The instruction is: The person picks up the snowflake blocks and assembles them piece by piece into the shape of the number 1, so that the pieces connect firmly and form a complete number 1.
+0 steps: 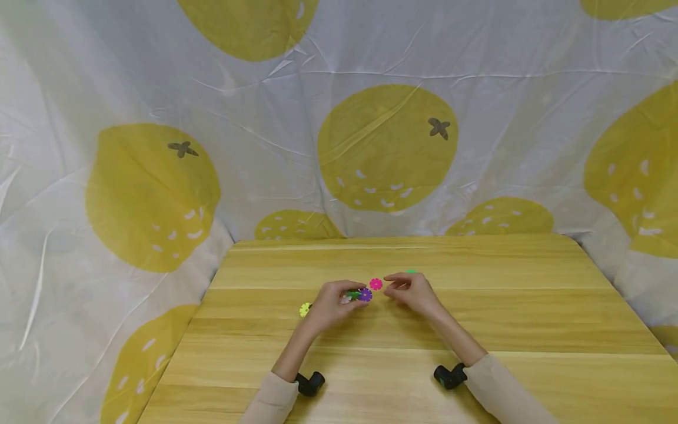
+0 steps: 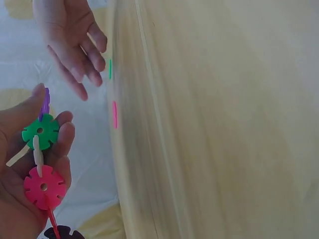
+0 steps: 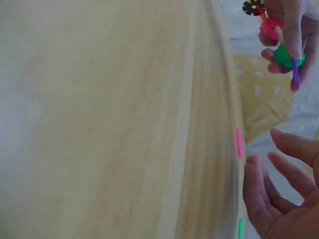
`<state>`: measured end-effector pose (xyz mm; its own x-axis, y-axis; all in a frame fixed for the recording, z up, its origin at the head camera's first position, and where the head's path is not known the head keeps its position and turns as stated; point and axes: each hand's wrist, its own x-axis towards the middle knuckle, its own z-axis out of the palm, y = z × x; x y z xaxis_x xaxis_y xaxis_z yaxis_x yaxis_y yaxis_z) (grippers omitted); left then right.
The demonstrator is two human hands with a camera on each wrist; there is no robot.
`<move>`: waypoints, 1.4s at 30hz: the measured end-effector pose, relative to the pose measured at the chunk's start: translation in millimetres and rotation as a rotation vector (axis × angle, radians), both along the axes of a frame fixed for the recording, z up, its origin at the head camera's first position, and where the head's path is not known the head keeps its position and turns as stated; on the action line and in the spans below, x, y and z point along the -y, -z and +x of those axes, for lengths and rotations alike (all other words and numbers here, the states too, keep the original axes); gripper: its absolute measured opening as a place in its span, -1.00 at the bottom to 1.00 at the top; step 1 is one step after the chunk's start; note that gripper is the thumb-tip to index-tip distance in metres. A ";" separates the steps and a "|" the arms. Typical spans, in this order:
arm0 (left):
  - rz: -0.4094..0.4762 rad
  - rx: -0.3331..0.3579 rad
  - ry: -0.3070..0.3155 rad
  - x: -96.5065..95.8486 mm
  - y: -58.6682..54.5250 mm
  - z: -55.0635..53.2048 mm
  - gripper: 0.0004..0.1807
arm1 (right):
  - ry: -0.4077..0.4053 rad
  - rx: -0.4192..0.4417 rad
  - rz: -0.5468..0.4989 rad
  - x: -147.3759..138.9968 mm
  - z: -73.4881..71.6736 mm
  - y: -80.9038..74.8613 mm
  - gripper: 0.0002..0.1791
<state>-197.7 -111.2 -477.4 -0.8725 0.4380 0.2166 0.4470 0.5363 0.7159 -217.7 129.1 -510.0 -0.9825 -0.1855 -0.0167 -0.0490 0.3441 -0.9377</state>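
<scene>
A chain of slotted plastic flower discs lies in my left hand (image 1: 331, 303), pinched near its purple end disc (image 1: 365, 295). In the left wrist view, a green disc (image 2: 41, 132), a white disc (image 2: 38, 154), a pink disc (image 2: 45, 187), a red one (image 2: 53, 223) and a black one (image 2: 64, 233) follow, slotted crosswise. A yellow disc (image 1: 305, 309) shows beyond the left wrist in the head view. My right hand (image 1: 415, 292) hovers, fingers loosely bent around nothing, just right of a loose pink disc (image 1: 376, 284) on the table.
A loose green disc (image 1: 411, 271) lies behind the right hand, partly covered by it. The wooden table (image 1: 503, 318) reaches back to a hanging cloth (image 1: 492, 118) printed with yellow fruit. Black wrist devices (image 1: 311, 384) sit at both sleeves.
</scene>
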 end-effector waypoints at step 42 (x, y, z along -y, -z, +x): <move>0.054 0.101 -0.016 4.1 3.7 0.5 -0.68 | -0.086 -0.005 -0.022 -6.5 -9.5 7.6 -0.87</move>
<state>-197.2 -115.2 -481.2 -0.8980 0.4137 0.1499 0.3625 0.5026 0.7849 -227.2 135.6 -517.6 -0.9631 -0.2692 -0.0071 -0.0818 0.3175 -0.9447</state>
